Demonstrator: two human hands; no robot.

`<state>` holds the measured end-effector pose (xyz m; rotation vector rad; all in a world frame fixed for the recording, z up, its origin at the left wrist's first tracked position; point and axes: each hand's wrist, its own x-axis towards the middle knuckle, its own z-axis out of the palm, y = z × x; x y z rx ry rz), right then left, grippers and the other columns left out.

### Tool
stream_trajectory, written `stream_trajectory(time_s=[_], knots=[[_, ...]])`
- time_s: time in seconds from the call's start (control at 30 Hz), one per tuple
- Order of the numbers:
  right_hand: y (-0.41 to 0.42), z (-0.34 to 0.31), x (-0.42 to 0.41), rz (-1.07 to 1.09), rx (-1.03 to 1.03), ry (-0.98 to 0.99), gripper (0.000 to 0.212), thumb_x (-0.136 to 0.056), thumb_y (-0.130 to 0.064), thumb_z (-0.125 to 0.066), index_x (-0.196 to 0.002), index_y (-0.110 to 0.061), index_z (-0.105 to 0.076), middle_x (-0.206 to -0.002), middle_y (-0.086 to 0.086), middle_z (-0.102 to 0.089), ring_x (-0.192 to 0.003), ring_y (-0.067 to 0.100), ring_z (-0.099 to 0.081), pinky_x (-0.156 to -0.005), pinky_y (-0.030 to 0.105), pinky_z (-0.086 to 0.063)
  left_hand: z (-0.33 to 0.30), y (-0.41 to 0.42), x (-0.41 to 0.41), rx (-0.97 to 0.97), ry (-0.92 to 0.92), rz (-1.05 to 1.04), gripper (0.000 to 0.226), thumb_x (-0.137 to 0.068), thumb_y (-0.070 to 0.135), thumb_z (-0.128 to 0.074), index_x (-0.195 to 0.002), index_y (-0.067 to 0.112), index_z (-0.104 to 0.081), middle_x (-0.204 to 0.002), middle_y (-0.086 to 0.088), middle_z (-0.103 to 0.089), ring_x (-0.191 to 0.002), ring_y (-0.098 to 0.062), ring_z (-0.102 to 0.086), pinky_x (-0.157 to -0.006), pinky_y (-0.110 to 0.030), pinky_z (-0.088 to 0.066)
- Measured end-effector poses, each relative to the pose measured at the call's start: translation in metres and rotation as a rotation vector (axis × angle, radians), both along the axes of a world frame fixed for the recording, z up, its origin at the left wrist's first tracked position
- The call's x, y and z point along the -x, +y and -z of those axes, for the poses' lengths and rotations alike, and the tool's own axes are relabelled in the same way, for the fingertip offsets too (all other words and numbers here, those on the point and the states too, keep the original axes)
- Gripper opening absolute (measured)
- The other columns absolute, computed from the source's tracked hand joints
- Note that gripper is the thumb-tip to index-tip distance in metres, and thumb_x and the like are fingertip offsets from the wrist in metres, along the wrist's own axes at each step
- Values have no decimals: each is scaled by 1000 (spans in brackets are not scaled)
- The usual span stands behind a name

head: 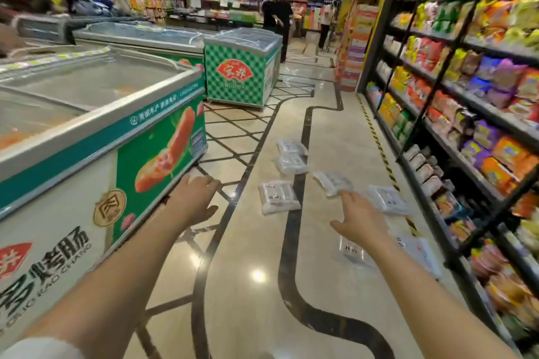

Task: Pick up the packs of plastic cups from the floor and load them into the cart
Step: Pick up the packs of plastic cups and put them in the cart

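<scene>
Both arms are stretched out over the aisle floor [256, 242], nothing held in either one. The left hand [194, 198] hangs right by the corner of the nearest chest freezer [87, 137], fingers [208, 181] loosely apart, palm down. The right hand [357, 216] is out over the floor with its fingers spread too, thumb sticking out to the left.

The packs of plastic cups are scattered on the tile. Two lie under the right forearm: one clear pack [353, 251] and another [420, 253] close to the base of the snack shelf [455, 114]. Just past the right fingertips there's a pack [389, 199] near the yellow-black floor stripe [379, 148], and one tilted pack [332, 182] beside it. A flat pack [279, 197] sits between the two hands, touching the dark curvy line in the tile. Further out, two more [291, 165] [291, 147] lie next to each other.

Room-wise, it's a lane: freezer edge on the left, shelving on the right, open tile down the middle with only the packs in the way. Farther on a green checkered freezer [242, 70] pokes out on the left and a stack of boxes [354, 49] narrows the right. At the far end stands a person in black [275, 17], another person [326, 23] beyond. Can't see a cart anywhere in this view.
</scene>
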<state>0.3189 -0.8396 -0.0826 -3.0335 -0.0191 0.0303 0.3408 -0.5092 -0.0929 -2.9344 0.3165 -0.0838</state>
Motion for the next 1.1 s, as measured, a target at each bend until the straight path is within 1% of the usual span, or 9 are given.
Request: stream_trajectory(time_s=[0.13, 0.27, 0.4, 0.5, 0.63, 0.77, 0.83, 1.0, 1.1], knots=[[-4, 6, -118, 20, -13, 28, 71, -87, -39, -57, -145, -17, -23, -146, 7, -36, -127, 26, -44, -97, 36, -43, -3, -7, -128, -34, -7, 41, 52, -88, 40, -50, -133, 18, -37, -133, -3, -47, -125, -23, -46, -101, -39, -33], [-8, 11, -224, 35, -17, 77, 71, -86, -38, -58, -145, -17, -24, -144, 8, -38, -126, 27, -46, -99, 37, -44, -1, -22, -248, -16, 9, 92, 51, -90, 43, -48, -133, 17, -39, -132, -5, -48, -124, -25, -47, -104, -41, -30], [-1, 23, -322, 36, -3, 114, 67, -85, -36, -59, -141, -16, -29, -141, 8, -41, -124, 28, -47, -95, 36, -44, 20, -25, -345, 12, 57, 121, 47, -90, 36, -43, -131, 15, -42, -128, -6, -53, -118, -27, -51, -103, -42, -30], [12, 44, -394, 48, 4, 167, 64, -86, -35, -59, -139, -17, -31, -139, 7, -42, -121, 28, -49, -91, 35, -44, 43, -22, -421, -4, 121, 113, 50, -90, 36, -45, -135, 16, -38, -131, -5, -49, -121, -26, -48, -108, -43, -25], [28, 87, -497, 69, -10, 226, 61, -85, -33, -60, -137, -15, -34, -136, 9, -46, -121, 28, -48, -91, 35, -44, 78, -14, -535, 33, 188, 122, 58, -89, 39, -49, -139, 17, -32, -135, -6, -46, -126, -26, -44, -112, -44, -22], [41, 122, -598, 123, -56, 305, 58, -85, -31, -57, -136, -15, -35, -133, 7, -46, -119, 28, -49, -90, 34, -42, 117, -11, -649, 40, 270, 154, 54, -89, 40, -49, -136, 17, -34, -134, -6, -46, -126, -25, -44, -109, -42, -24], [44, 141, -644, 132, -62, 338, 62, -86, -32, -56, -140, -15, -32, -137, 7, -43, -122, 27, -47, -92, 32, -41, 140, -12, -695, 45, 323, 158, 54, -90, 40, -48, -136, 17, -34, -133, -6, -46, -125, -25, -44, -108, -41, -25], [38, 203, -747, 129, -45, 435, 65, -86, -34, -56, -142, -15, -29, -140, 6, -42, -125, 25, -44, -97, 32, -39, 207, -22, -783, 29, 430, 145, 49, -91, 38, -45, -133, 15, -36, -136, -7, -45, -125, -27, -44, -107, -40, -26], [26, 252, -805, 110, -21, 489, 64, -88, -33, -55, -143, -15, -27, -140, 7, -40, -126, 25, -43, -98, 31, -39, 262, -36, -825, 94, 504, 77, 51, -90, 42, -44, -132, 14, -40, -135, -8, -48, -126, -28, -44, -108, -41, -27]])
